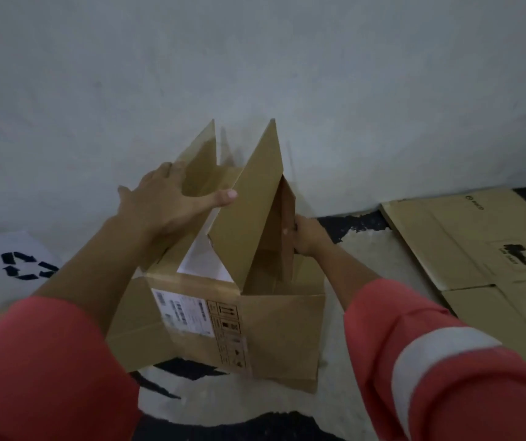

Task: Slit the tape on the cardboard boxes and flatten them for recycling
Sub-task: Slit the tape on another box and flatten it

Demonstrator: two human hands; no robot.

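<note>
At the far left, a white surface printed with a black recycling symbol (21, 265) is seen lying on the floor (360, 249). Beside it, the left hand (166, 202) is held flat and spread, its fingers straight against the outside of a raised left flap (199, 163), with the thumb stretched towards the tall flap (249, 211) next to it; nothing is clasped. The cardboard box (274, 332) is stood on the floor in the middle, close to a grey wall (255, 58), with its top open and both long flaps standing upright. A white shipping label (182, 313) and a column of handling marks are carried on its near face. On the box's right, a side flap (287, 224) is gripped at its edge by the right hand (307, 235), the fingers curled round it. Both arms are covered by red sleeves (446, 361), a pale band being shown on the right one. At the far right, flattened cardboard (477, 249) is laid on the floor, well apart from the box.
</note>
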